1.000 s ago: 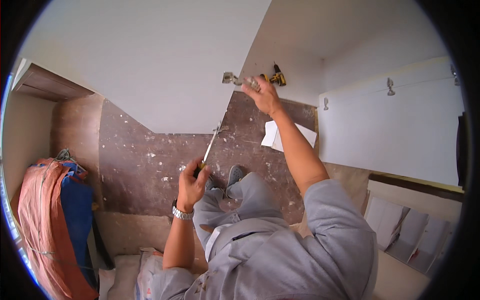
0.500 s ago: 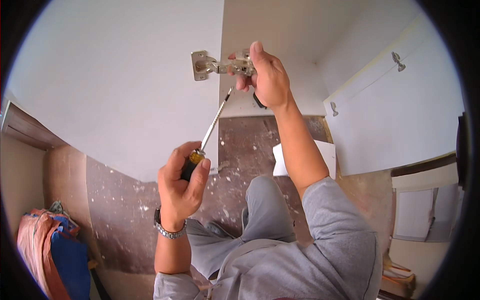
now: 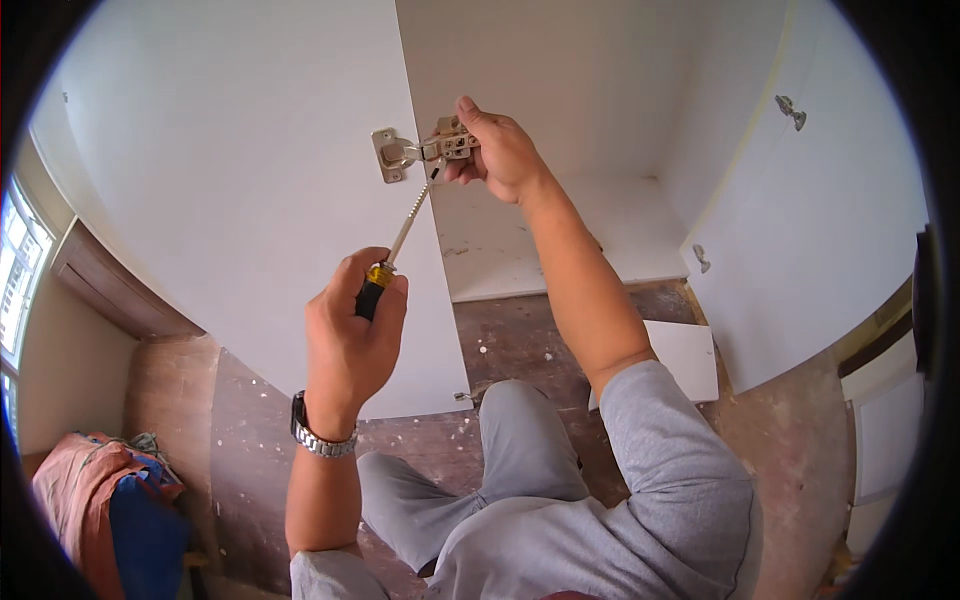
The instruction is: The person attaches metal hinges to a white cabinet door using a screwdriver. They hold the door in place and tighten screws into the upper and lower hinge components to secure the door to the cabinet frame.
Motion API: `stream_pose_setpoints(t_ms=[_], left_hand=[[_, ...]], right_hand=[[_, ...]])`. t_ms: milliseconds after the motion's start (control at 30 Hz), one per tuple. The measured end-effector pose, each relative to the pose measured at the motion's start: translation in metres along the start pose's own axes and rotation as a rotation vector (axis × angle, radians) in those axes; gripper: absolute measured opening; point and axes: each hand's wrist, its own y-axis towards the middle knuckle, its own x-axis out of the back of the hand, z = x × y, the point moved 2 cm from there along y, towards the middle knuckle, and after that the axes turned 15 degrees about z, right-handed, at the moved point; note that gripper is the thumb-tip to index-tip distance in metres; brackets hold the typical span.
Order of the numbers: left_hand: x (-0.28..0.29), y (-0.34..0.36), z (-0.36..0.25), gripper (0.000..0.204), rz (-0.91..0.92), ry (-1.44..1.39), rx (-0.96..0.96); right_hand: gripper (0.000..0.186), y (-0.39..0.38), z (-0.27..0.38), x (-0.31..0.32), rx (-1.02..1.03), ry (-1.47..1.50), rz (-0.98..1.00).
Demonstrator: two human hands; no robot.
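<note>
Left hand [image 3: 350, 340] has the screwdriver [image 3: 405, 235] by its black-and-yellow handle; fingers [image 3: 360, 264] curled in snugly, thumb along the near side, no slack showing. Shaft slants up to the right.

Right hand [image 3: 508, 158] has the free end of a metal hinge [image 3: 430, 152] in a pinch, thumb up top, other fingers beneath, partly hidden. Hinge sits at the right edge of the big white panel [image 3: 250, 200], its cup plate flat on the panel face, its arm reaching past the edge toward the right hand.

What has changed: a second ago the screwdriver was low, well apart from this hinge. Half a second ago the tip was near it, just below. Now the tip is right at the underside of the hinge arm — touching or just short, cannot tell which. Right hand has kept its hold on the hinge throughout. My reading: tool and hardware are together, the right hand steadying the arm, the left ready to work there.

Around: another hinge [image 3: 463, 397] at the panel's near right corner; a second white panel [image 3: 830, 220] to the right; a white board [image 3: 680, 360] on the paint-spotted floor [image 3: 280, 460]; an orange-and-blue bundle [image 3: 80, 490], near left.
</note>
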Motion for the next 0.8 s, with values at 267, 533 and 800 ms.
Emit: stream_pose_setpoints(t_ms=[267,533,800], left_hand=[[0.011,0.002,-0.023,0.02,0.061,0.197,0.003],[0.003,0.007,-0.024,0.023,0.091,0.311,-0.029],[0.003,0.005,-0.022,0.023,0.072,0.319,-0.045]], right_hand=[[0.058,-0.02,0.015,-0.014,0.078,-0.12,-0.061],[0.055,-0.028,0.02,-0.031,0.079,-0.16,-0.126],[0.054,-0.029,0.021,-0.035,0.067,-0.241,-0.18]])
